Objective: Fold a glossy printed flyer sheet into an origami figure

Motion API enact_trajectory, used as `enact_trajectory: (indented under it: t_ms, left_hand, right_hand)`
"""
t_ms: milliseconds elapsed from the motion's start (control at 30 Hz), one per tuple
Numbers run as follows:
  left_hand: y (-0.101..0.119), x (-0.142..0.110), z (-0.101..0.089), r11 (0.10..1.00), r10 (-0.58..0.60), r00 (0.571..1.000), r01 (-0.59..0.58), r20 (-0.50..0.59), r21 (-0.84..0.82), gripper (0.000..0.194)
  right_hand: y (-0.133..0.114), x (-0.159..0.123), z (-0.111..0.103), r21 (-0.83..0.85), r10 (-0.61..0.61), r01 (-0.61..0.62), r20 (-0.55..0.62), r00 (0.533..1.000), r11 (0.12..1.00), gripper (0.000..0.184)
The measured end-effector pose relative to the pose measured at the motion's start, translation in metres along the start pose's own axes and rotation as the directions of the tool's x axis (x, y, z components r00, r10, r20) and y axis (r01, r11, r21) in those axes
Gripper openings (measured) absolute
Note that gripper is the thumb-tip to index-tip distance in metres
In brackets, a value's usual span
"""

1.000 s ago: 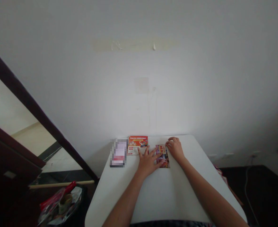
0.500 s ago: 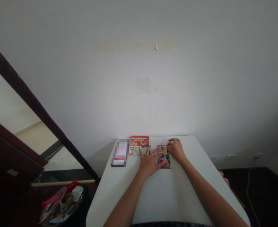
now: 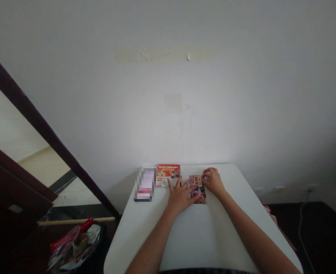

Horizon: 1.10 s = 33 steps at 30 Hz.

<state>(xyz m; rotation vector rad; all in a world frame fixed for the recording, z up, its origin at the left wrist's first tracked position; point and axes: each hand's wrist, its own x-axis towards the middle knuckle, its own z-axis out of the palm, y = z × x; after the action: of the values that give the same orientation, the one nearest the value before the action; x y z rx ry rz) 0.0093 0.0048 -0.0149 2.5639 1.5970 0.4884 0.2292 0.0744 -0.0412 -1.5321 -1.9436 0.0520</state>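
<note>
The card (image 3: 202, 195) points away longways, spread left hand (image 3: 181, 198) on its left, bent right hand (image 3: 213, 182) at its far-right corner; can't tell if pinching.

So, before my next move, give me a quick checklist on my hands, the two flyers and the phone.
1. Purple flyer on the table: ok.
2. Left hand over the purple flyer: ok, fingers spread across its left side.
3. Left hand clear of the red flyer: not ok, fingers overlap its lower right part in this view.
4. Right hand at the purple flyer's upper right corner: ok.
5. Right hand's grip on that corner: cannot tell, too small to make out.
6. Phone away from both hands: ok, left of the red flyer.
</note>
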Motion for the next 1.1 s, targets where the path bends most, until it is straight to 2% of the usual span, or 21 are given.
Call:
enact_trajectory:
  t_ms: [367,733,1100]
  left_hand:
    - [0.000,0.000,0.000,1.000,-0.002,1.000,0.002,-0.008,-0.009,0.048]
    - [0.000,0.000,0.003,0.999,-0.008,1.000,0.008,-0.020,-0.031,0.049]
    - [0.002,-0.001,0.001,1.000,0.005,0.999,-0.005,-0.046,-0.011,0.045]
  right_hand:
    - [0.001,-0.013,-0.005,0.008,-0.043,0.043,0.034,0.998,0.999,0.011]
    - [0.001,-0.041,-0.013,0.084,-0.107,0.100,0.083,0.991,0.991,0.014]
    - [-0.011,-0.070,-0.031,0.164,-0.151,0.126,0.150,0.977,0.978,0.014]
